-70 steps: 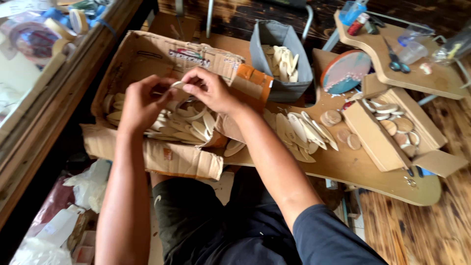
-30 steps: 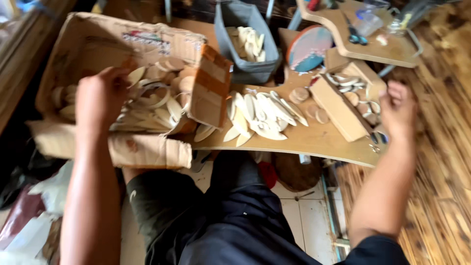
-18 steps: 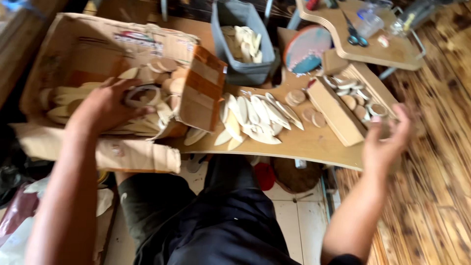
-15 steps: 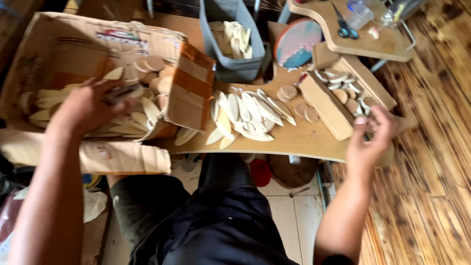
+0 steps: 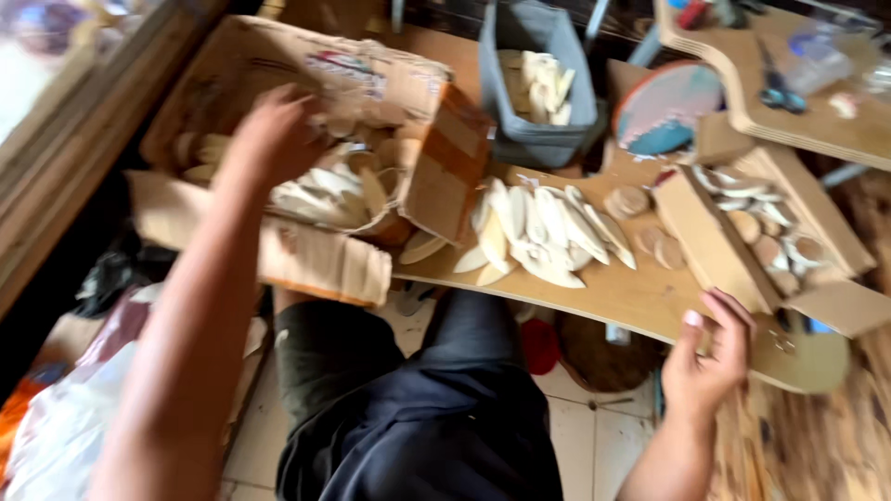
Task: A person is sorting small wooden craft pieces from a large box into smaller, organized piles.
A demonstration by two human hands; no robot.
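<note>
Inside the big brown cardboard box [image 5: 306, 130], at ten o'clock, the left hand [image 5: 269, 139] rests on a heap of pale curved wooden pieces [image 5: 320, 190]. It is blurred, so I cannot tell if its grip is open or closed. At four o'clock, the right hand [image 5: 710, 357] touches the front edge of the flat wooden surface [image 5: 631, 297], fingers loosely curled and holding nothing. Just above it sits a small open cardboard tray [image 5: 742, 237] with round wooden bits. More pale slices [image 5: 543, 232] lie spread between box and tray. A grey plastic bin [image 5: 536, 83] stands at twelve o'clock.
</note>
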